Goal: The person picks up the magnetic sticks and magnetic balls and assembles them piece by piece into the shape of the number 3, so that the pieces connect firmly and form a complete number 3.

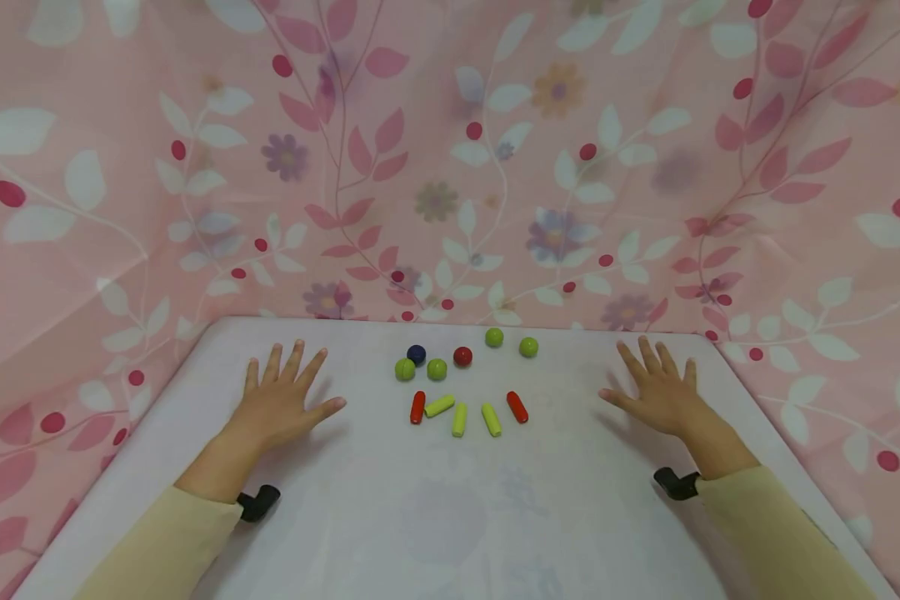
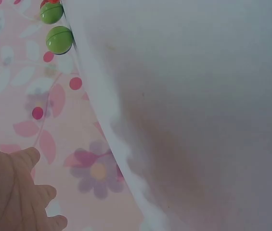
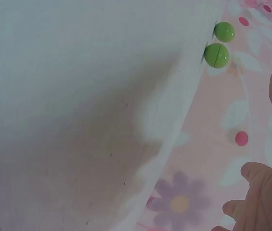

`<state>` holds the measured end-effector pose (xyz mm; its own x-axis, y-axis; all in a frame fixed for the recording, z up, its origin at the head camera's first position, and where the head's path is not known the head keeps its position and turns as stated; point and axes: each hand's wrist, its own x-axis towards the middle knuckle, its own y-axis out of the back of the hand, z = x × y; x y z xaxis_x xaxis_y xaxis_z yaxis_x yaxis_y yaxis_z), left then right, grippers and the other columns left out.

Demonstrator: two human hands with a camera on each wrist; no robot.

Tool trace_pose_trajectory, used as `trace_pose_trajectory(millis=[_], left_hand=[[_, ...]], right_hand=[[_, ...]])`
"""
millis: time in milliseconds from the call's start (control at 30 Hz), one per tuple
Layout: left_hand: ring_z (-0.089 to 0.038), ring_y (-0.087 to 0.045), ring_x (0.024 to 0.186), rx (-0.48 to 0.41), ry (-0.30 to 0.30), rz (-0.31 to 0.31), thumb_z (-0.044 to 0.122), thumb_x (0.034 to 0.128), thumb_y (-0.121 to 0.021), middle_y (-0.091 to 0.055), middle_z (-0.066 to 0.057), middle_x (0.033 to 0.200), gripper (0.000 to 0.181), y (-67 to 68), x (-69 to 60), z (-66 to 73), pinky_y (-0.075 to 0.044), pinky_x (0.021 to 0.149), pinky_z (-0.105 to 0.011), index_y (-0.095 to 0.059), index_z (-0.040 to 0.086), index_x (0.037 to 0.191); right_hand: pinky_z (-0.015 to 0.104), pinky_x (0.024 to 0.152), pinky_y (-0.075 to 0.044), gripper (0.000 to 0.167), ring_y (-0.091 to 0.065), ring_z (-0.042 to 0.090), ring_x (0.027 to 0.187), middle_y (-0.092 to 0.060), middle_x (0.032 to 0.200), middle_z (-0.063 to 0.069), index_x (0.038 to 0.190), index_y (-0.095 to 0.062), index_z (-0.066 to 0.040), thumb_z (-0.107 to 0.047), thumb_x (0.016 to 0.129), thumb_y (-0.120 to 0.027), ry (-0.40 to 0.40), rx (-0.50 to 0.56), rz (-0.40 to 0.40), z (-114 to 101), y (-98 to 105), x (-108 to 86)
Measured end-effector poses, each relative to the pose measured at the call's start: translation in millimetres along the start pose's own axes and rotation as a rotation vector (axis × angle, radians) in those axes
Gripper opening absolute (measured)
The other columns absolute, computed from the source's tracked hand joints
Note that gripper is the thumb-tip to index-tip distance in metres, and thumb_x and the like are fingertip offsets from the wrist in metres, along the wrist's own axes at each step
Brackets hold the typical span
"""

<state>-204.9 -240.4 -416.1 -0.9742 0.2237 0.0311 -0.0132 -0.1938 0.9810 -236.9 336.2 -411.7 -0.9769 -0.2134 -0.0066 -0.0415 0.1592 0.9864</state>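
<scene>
My left hand (image 1: 273, 406) hovers with fingers spread over the left part of the table, holding nothing; its palm (image 2: 8, 192) fills the lower left of the left wrist view. On the other side my right hand (image 1: 660, 394) is spread the same way, also holding nothing. Between them lie several balls: green ones (image 1: 437, 369), a dark blue one (image 1: 416, 355) and a red one (image 1: 462, 357). Nearer to me are short sticks, two red (image 1: 517, 407) and three yellow-green (image 1: 460, 419). Neither hand touches them. Two green balls (image 3: 217, 55) show in the right wrist view.
A white-covered table (image 1: 360, 517) spans the area under both hands. Behind it and along its sides hangs a pink cloth (image 1: 435, 150) with leaves and flowers. Black wrist-worn devices (image 1: 259, 503) sit at both cuffs.
</scene>
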Motion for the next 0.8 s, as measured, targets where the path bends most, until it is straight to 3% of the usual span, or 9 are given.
trace_pose_trajectory(millis=[800], left_hand=[[-0.051,0.002,0.148,-0.029,-0.006,-0.028,0.079,0.0901,-0.039,-0.005,-0.025,0.164,0.098,-10.4,23.1,27.6,0.006,0.112,-0.069,-0.019,0.014,0.161]], right_hand=[[0.076,0.105,0.011,0.098,0.002,0.052,0.147,0.001,0.164,0.026,0.162,-0.009,-0.014,-0.075,0.092,-0.043,0.032,0.013,-0.049,-33,-7,27.2]])
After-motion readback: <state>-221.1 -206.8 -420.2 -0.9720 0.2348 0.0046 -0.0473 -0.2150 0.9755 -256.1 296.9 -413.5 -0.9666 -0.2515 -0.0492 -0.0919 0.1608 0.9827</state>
